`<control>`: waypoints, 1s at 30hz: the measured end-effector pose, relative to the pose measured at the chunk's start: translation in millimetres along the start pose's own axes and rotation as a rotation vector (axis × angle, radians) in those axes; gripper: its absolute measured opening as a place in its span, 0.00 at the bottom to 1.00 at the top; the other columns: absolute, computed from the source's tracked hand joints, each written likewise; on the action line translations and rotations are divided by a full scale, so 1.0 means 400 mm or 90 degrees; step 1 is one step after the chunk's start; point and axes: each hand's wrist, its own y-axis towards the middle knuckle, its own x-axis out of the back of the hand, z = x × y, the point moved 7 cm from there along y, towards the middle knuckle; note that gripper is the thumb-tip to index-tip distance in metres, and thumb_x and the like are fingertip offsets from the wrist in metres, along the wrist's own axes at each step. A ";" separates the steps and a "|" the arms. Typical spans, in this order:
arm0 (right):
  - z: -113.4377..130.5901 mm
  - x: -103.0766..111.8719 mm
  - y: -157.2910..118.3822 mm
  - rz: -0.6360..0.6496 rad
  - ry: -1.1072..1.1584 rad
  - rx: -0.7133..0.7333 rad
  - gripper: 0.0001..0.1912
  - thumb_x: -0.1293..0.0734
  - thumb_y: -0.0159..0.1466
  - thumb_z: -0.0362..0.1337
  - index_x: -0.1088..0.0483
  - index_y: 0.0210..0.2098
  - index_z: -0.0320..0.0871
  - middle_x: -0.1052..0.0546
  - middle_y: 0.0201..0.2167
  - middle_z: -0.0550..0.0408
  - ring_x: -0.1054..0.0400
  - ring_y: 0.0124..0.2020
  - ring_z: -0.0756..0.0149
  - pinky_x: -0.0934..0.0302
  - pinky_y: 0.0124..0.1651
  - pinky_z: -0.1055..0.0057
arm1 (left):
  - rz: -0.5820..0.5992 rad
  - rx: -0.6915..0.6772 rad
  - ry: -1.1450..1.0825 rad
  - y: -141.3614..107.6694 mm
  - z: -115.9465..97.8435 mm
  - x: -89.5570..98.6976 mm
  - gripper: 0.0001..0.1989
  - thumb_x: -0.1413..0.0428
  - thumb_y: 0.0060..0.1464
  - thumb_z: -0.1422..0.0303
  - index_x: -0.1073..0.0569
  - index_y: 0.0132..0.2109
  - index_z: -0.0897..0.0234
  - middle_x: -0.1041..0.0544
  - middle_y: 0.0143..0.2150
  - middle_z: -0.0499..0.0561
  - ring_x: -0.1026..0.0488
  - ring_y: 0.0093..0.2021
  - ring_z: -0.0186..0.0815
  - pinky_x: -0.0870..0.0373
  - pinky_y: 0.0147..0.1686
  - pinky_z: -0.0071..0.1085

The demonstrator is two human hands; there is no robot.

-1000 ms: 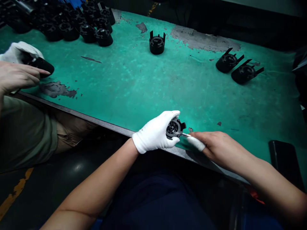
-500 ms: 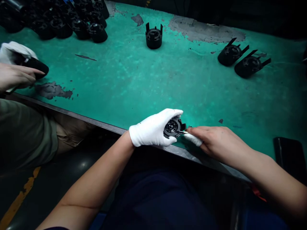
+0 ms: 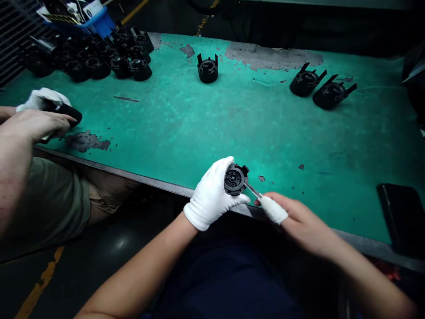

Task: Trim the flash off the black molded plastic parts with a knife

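Observation:
In a white glove, my left hand (image 3: 214, 192) grips a round black part (image 3: 235, 179) near the table's front edge, with its ribbed face toward me. My right hand (image 3: 282, 210), bare but for a white cover on the thumb, holds a thin metal blade-like tool (image 3: 253, 191). The tool's tip touches or nearly touches the right rim of the part. Its handle is hidden within my fingers.
On the green table (image 3: 166, 133) stand a black pronged cup (image 3: 208, 71) and two more at right (image 3: 332, 94). Many black parts (image 3: 96, 64) crowd the back left by a blue basket (image 3: 104, 24). A co-worker's hands (image 3: 43, 122) hold a black part. A dark flat object (image 3: 403, 217) lies right.
The view has tilted up, showing the blue basket. My left hand has turned the part, and my right hand has moved down and back, with more of the tool showing.

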 end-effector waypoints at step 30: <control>0.057 -0.136 -0.059 -0.266 0.845 0.114 0.18 0.39 0.70 0.54 0.35 0.33 0.47 0.45 0.18 0.66 0.59 0.16 0.77 0.56 0.15 0.82 | -0.074 0.019 0.103 -0.029 -0.031 0.010 0.41 0.32 0.48 0.57 0.38 0.64 0.66 0.28 0.62 0.60 0.32 0.64 0.49 0.53 0.74 0.55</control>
